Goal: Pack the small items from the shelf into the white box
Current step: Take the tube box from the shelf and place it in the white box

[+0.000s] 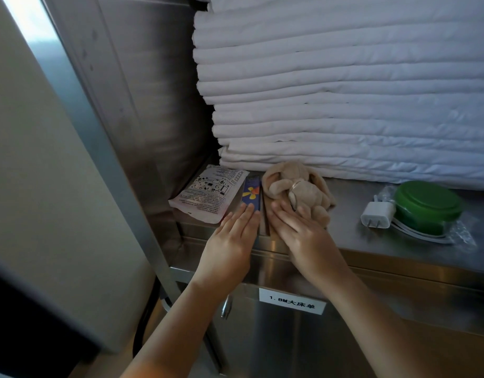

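Fingers (249, 214) flat; label (292, 300) "1.8M"

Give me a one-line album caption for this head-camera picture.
Both hands, left and right, lie flat by a blue box and plush toy on a steel shelf.

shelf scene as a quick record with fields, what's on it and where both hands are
surface: stainless steel shelf
back: tall stack of folded white sheets
far left item: white printed plastic packet
next: small blue box with yellow flower
middle: beige plush bunny toy
right items: white charger plug, round green lidded container
left hand: flat, fingers on the blue box
right hand: flat, fingers touching the plush
white box: not in view
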A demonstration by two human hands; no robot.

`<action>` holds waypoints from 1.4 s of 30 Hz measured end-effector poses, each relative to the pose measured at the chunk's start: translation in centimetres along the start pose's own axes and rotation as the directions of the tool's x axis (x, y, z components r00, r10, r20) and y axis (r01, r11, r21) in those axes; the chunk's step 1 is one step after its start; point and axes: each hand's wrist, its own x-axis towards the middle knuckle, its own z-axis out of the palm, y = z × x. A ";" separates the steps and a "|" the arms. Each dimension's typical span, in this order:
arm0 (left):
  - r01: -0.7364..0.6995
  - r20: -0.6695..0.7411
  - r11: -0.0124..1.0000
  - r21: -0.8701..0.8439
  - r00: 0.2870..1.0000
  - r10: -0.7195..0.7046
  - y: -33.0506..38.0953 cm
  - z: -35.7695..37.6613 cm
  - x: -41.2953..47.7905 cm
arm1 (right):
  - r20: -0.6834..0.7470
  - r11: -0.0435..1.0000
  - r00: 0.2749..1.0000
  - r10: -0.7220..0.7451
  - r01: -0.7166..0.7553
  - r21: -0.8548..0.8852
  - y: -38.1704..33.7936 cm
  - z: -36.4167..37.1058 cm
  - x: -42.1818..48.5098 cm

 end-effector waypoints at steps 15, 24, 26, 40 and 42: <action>0.047 -0.012 0.998 0.041 0.999 -0.047 0.6 -2.1 -0.1 | -0.064 0.987 0.995 -0.080 0.088 0.131 -1.4 -2.4 0.1; 0.092 -0.017 0.993 0.071 0.996 -0.091 1.5 -3.4 -0.7 | -0.124 0.977 0.976 -0.179 0.191 0.094 -1.9 -3.3 0.2; 0.094 -0.017 0.992 0.082 0.996 -0.092 1.8 -3.6 -1.0 | -0.135 0.975 0.971 -0.196 0.208 0.080 -1.9 -3.4 0.3; 0.213 -0.026 0.958 0.193 0.977 -0.212 4.1 -5.3 -3.9 | -0.150 0.934 0.934 -0.324 0.341 0.105 -2.4 -4.1 -0.9; 0.221 -0.032 0.956 0.192 0.975 -0.219 4.6 -5.5 -4.3 | -0.164 0.933 0.931 -0.325 0.345 0.107 -2.9 -4.2 -1.2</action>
